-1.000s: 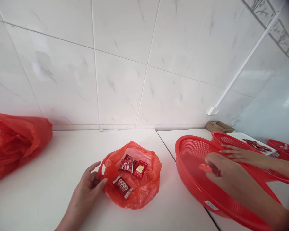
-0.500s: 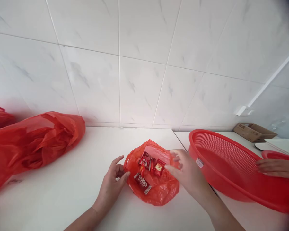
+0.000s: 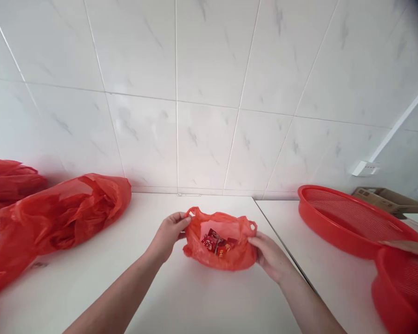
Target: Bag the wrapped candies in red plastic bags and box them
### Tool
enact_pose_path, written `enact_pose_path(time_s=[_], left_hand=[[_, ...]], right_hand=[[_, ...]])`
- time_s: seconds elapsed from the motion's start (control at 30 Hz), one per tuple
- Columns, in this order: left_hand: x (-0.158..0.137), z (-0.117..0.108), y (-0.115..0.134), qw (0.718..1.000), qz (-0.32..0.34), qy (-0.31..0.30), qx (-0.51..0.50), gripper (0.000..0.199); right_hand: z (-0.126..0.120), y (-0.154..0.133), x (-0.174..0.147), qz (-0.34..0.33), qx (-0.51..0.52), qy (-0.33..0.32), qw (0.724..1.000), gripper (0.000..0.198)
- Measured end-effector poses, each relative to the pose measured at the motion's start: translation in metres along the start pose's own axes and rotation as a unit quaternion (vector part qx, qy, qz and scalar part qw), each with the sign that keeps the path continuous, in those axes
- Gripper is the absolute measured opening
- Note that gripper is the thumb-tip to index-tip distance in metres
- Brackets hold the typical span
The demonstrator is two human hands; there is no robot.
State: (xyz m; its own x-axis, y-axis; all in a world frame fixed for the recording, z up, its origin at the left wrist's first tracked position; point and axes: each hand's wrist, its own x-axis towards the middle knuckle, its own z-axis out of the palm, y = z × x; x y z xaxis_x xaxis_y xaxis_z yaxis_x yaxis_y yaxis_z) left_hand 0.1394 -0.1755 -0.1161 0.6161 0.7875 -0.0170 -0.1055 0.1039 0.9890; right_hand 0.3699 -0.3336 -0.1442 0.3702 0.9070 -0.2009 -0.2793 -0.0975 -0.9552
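Note:
A small red plastic bag [image 3: 218,260] with loop handles is in front of me at the middle of the white table. Its mouth gapes toward me, and several red-wrapped snack packets [image 3: 211,242] lie inside. My left hand [image 3: 169,234] pinches the bag's left edge by the handle loop, thumb on top. On the other side, my right hand [image 3: 269,253] grips the right edge just below the other loop, its fingers partly behind the plastic.
Large red plastic bags [image 3: 80,213] lie at the left by the tiled wall. To the right are a red mesh basket [image 3: 337,232] and a second red basket [image 3: 393,287], with another person's hand [image 3: 409,247] at them. A cardboard box [image 3: 390,200] stands behind.
Both hands have taken hold of the bag's sides and drawn its handles up, so it stands taller. The large basket has shifted right and away, and a second basket has come nearer.

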Motion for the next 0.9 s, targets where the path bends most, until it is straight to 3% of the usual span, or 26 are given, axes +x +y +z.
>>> enact_pose_path(time_s=[0.1, 0.23, 0.37, 0.47, 0.63, 0.73, 0.9], left_hand=[[-0.001, -0.006, 0.031, 0.995, 0.091, 0.043, -0.018, 0.023], [-0.020, -0.017, 0.051, 0.985, 0.158, 0.075, 0.011, 0.018], [-0.041, -0.026, 0.042, 0.979, 0.108, 0.110, 0.135, 0.021], [-0.052, -0.032, 0.032, 0.977, 0.062, 0.103, 0.176, 0.024], [-0.055, -0.035, 0.034, 0.989, 0.065, 0.071, 0.109, 0.024], [-0.044, -0.032, 0.047, 0.991, 0.095, 0.088, 0.046, 0.023], [-0.016, -0.027, 0.083, 0.979, 0.162, 0.106, -0.065, 0.020]], right_hand=[[0.003, -0.027, 0.009, -0.096, 0.037, 0.061, 0.993, 0.037], [0.008, -0.041, 0.003, -0.173, -0.034, 0.073, 0.982, 0.021], [0.008, -0.028, 0.000, -0.129, -0.137, 0.106, 0.976, 0.014], [0.004, -0.021, 0.001, -0.095, -0.147, 0.103, 0.979, 0.010], [0.006, -0.029, -0.002, -0.106, -0.103, 0.065, 0.987, 0.008], [0.012, -0.038, 0.003, -0.133, -0.066, 0.039, 0.988, 0.028], [0.022, -0.072, 0.025, -0.215, 0.048, 0.121, 0.968, 0.032]])
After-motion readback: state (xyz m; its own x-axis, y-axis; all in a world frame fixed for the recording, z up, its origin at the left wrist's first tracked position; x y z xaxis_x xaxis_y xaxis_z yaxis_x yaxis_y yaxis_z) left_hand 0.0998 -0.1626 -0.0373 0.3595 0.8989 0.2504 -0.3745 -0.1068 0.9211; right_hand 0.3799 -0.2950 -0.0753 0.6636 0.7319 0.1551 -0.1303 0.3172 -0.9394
